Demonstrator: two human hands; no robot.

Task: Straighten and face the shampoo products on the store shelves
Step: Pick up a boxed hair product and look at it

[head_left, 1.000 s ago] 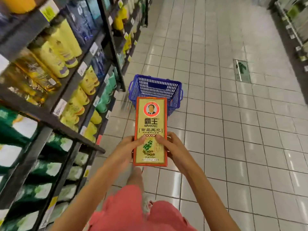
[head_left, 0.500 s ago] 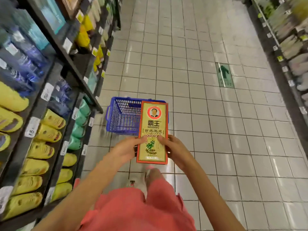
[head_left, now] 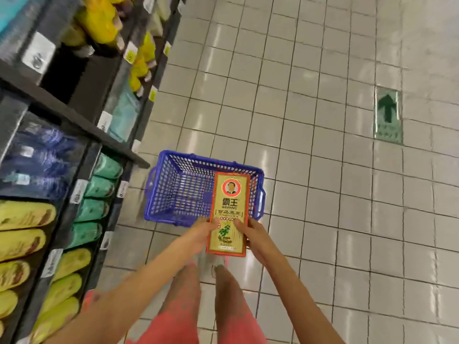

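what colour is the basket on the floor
Blue, an open plastic mesh basket, seen in the head view, just beyond the gold-and-red Bawang box.

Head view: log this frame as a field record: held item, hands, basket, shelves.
held item: gold and red box, label facing the camera
left hand: grips the box's left edge, thumb on front
right hand: grips the box's right edge, thumb on front
basket: blue, on the tiled floor, beyond the box
shelves: on the person's left; yellow products, green products, blurred
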